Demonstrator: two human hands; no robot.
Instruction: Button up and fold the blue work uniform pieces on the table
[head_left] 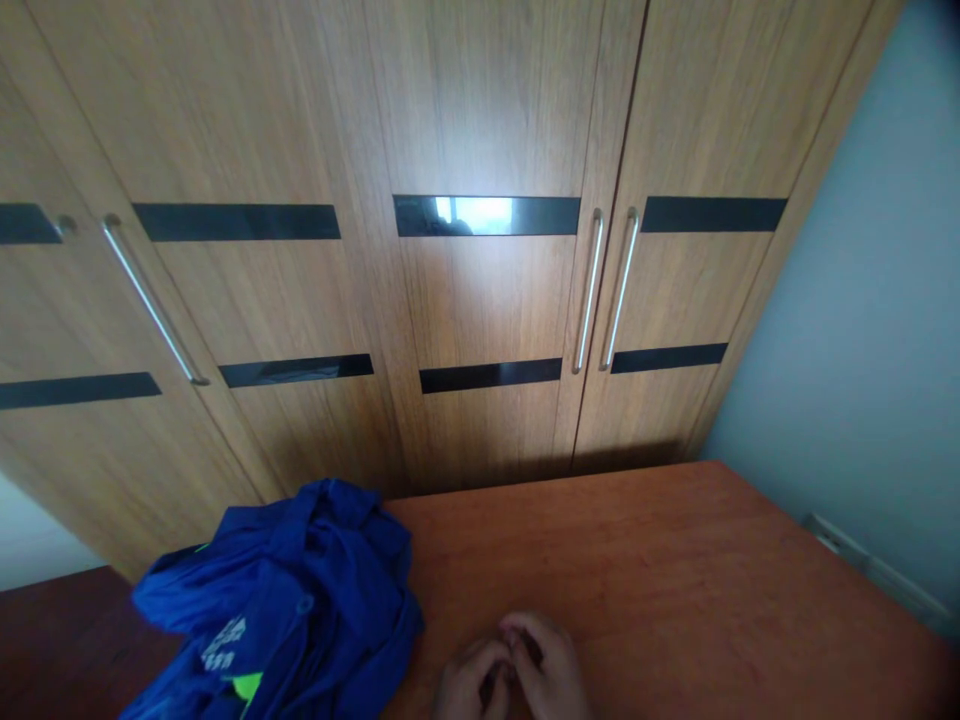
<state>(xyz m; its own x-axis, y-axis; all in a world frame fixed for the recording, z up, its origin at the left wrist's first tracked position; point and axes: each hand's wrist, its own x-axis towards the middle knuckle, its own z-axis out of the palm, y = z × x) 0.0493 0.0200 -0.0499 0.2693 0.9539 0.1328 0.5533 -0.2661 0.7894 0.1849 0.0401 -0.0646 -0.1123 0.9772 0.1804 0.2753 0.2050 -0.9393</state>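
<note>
My left hand (472, 682) and my right hand (550, 668) meet over the table (645, 560), low in the middle of the view. Their curled fingertips touch each other. Anything pinched between the fingers is too small or too hidden to make out. Left of my hands, a crumpled blue garment (337, 600) lies in a heap on the tabletop and reaches its left edge. It has a button, white printing and lime-green patches. Neither hand touches it.
Behind the table stands a wooden wardrobe (480, 300) with shut doors, dark strips and long metal handles (589, 290). A pale wall (847, 330) with a white socket strip (832, 540) runs along the right. Dark floor (67, 630) shows at lower left.
</note>
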